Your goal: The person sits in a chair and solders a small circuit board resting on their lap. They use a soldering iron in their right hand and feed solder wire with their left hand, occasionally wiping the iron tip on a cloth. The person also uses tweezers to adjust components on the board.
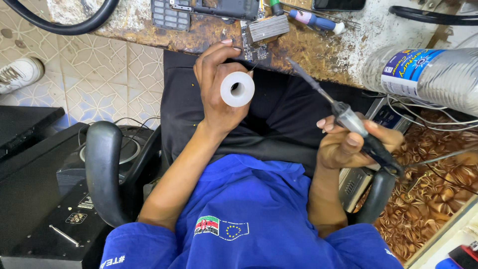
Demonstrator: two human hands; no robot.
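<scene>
My left hand [219,87] grips a white spool of solder wire [237,89], its hollow end facing the camera, just below the bench edge. A small circuit board [256,50] lies at that edge, right by my fingertips. My right hand [348,142] holds a soldering iron [343,115] like a pen. Its dark tip points up and left toward the board, and its cable runs off to the right. I sit in a chair with black armrests [102,172], wearing a blue top and dark trousers.
The stained workbench [318,50] carries a keypad device [172,15], a finned metal block [269,27], a small screwdriver [314,21] and a clear plastic bottle [428,74]. Black cables loop at both top corners. A black speaker box [59,199] stands left; tiled floor beyond.
</scene>
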